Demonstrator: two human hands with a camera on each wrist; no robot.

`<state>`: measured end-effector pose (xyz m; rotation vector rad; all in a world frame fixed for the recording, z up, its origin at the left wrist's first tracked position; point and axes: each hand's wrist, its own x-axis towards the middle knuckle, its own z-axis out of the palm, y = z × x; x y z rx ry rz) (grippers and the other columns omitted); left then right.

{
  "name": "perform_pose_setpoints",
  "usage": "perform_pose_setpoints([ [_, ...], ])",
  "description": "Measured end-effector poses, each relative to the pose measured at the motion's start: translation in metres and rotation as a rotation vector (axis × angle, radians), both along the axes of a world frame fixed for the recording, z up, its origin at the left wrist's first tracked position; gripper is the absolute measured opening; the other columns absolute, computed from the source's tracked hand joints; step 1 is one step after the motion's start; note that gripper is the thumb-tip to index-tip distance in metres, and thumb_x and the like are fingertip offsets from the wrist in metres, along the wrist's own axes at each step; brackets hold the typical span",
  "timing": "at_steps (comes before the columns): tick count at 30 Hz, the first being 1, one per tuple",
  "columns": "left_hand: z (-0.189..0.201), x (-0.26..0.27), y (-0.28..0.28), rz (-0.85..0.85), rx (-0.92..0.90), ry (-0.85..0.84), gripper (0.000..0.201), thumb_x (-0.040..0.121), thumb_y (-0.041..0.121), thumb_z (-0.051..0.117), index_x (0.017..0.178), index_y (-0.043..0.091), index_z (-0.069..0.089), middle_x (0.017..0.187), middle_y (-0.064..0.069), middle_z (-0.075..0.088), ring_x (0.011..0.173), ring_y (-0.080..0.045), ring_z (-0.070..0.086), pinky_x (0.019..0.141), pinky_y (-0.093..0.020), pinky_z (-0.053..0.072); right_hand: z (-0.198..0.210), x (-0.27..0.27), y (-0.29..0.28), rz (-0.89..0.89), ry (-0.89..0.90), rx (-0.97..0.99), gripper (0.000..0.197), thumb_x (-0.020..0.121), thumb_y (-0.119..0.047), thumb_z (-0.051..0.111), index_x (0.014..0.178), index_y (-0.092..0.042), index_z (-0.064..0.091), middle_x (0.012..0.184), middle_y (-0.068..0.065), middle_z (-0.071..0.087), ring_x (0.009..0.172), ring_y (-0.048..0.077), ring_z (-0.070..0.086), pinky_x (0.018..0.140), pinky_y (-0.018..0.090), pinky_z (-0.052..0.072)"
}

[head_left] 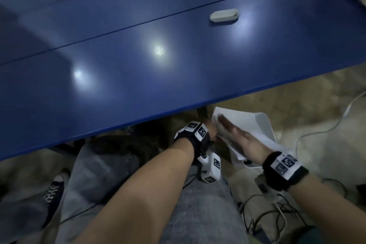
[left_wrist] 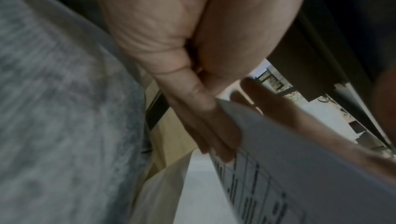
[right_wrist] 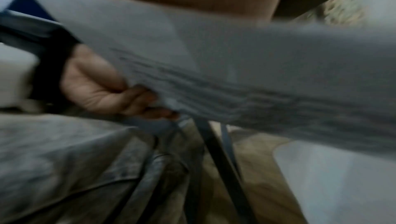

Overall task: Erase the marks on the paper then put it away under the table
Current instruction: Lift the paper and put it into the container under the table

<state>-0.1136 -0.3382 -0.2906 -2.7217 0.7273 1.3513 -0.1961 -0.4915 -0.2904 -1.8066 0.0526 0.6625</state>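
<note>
Overhead first: paper [head_left: 247,125] sits just below the blue table [head_left: 138,77] edge, over the lap; right hand [head_left: 240,140] lies flat on top, fingers straight, left hand [head_left: 210,128] at its near edge. Left wrist: left fingers [left_wrist: 214,126] curled under, pinching the printed sheet's edge. Right wrist: blurred; the sheet spans the frame, left hand gripping its left edge.

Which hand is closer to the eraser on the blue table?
Right. The right hand lies flat on the paper, more directly below the eraser; the left hand pinches the paper's edge, further left.
</note>
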Motion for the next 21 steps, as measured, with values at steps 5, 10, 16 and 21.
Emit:
perform_pose_setpoints([
  [5, 0.002, -0.004, 0.004, 0.092, 0.083, 0.079, 0.028, 0.097, 0.027, 0.051, 0.102, 0.004, 0.066, 0.103, -0.017, 0.068, 0.096, -0.033, 0.066, 0.079, -0.034, 0.052, -0.038, 0.0, -0.019, 0.113, 0.127, -0.302, 0.059, 0.101, -0.062, 0.012, 0.156, -0.039, 0.011, 0.163, -0.02, 0.007, 0.153, 0.0, 0.005, 0.122, 0.02, 0.0],
  [10, -0.026, -0.001, 0.011, 0.321, 0.03, 0.033, 0.026, 0.093, 0.029, 0.056, 0.096, 0.006, 0.068, 0.098, -0.013, 0.069, 0.088, -0.033, 0.067, 0.08, -0.039, 0.056, -0.073, 0.011, -0.056, -0.103, 0.418, -0.746, 0.07, 0.103, -0.051, 0.025, 0.157, -0.008, 0.015, 0.152, 0.032, 0.033, 0.139, 0.043, 0.038, 0.113, 0.042, 0.029],
  [16, -0.004, -0.006, 0.001, 0.587, -0.278, 0.066, 0.037, 0.102, 0.011, 0.043, 0.133, -0.008, 0.051, 0.134, -0.023, 0.055, 0.122, -0.035, 0.056, 0.075, -0.025, 0.047, -0.011, 0.009, 0.016, 0.031, -0.198, -0.073, 0.068, 0.092, -0.075, 0.02, 0.153, -0.048, 0.01, 0.165, -0.018, 0.009, 0.151, -0.004, 0.01, 0.122, 0.021, 0.007],
  [21, -0.005, -0.003, 0.004, 0.828, -0.347, 0.039, 0.041, 0.1, 0.007, 0.044, 0.138, -0.008, 0.045, 0.139, -0.024, 0.051, 0.127, -0.035, 0.052, 0.091, -0.03, 0.044, -0.059, 0.022, -0.003, -0.051, 0.127, -0.284, 0.06, 0.105, -0.053, 0.016, 0.158, -0.025, 0.015, 0.164, -0.007, 0.013, 0.154, 0.013, 0.011, 0.126, 0.034, 0.004],
])
